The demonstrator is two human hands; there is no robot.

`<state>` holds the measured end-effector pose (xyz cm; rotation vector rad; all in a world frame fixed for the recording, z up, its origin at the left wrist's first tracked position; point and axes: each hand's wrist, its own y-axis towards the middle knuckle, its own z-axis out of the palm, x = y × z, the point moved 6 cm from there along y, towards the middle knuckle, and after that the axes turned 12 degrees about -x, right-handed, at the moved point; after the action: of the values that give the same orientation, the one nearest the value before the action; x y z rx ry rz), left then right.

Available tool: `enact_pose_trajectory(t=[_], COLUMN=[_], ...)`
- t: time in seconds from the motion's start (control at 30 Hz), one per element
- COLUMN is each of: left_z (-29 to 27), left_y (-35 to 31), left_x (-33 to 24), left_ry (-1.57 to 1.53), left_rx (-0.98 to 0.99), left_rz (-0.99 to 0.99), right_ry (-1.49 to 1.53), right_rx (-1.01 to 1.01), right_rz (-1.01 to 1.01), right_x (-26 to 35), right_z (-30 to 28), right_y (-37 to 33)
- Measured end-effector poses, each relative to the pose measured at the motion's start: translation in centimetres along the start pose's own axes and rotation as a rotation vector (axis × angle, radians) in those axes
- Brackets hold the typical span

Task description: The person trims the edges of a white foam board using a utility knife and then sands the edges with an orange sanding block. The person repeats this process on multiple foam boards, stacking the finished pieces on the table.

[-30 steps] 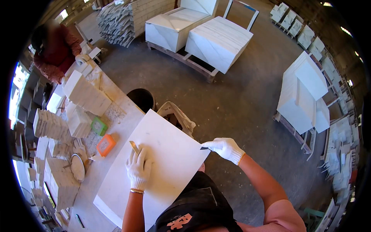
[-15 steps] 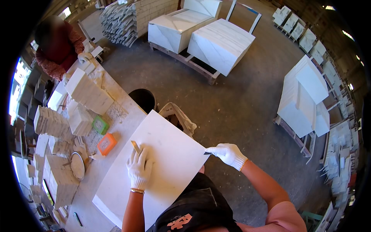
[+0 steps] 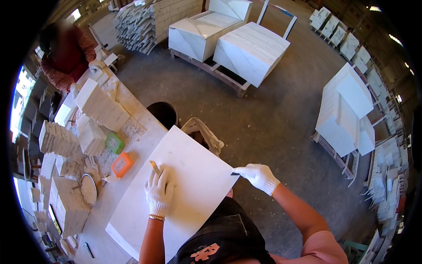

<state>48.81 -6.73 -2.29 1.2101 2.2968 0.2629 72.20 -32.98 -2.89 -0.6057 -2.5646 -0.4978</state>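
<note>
Lower centre: the tool (image 3: 234, 174) is kept at the slab's (image 3: 195, 165) corner, pinched by the right hand (image 3: 259, 177); the left hand (image 3: 159, 193) is spread.

Your pale desk (image 3: 110, 198) stretches from beside you up and away on your left. The white slab (image 3: 193, 176) lies on it nearest you, partly overhanging the edge. Just left of that you have the orange box (image 3: 122, 165), then the green box (image 3: 114, 143) beside white grit (image 3: 133, 132). Tile stacks (image 3: 72, 209) stand farther left, near a round dish (image 3: 89, 189) and a loose glove (image 3: 91, 166). Your floor (image 3: 272, 127) carries the loaded pallets (image 3: 206, 69).
</note>
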Motion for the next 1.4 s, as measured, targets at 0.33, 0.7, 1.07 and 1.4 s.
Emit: enact_pose_trajectory(t=[0.33,0.7,1.07,1.4], left_z=[0.0,0.0,-0.3,-3.5], left_y=[-0.1,-0.1,-0.1,-6.4], left_x=[0.1,0.1,0.0,1.5], left_ry=[0.005,-0.010,-0.070,-0.697], left_rx=[0.005,-0.012,-0.051,-0.089], left_rz=[0.012,0.034,0.034,-0.352], right_ry=[0.046,0.262,0.919,0.990], right_rx=[-0.016,0.169,-0.002,-0.375], right_rz=[0.080,0.018,1.185,1.079], right_x=[1.0,6.0,1.9,3.1], right_z=[0.6,4.5,6.7,-3.5], right_y=[-1.5,-6.3,-11.0,-9.4])
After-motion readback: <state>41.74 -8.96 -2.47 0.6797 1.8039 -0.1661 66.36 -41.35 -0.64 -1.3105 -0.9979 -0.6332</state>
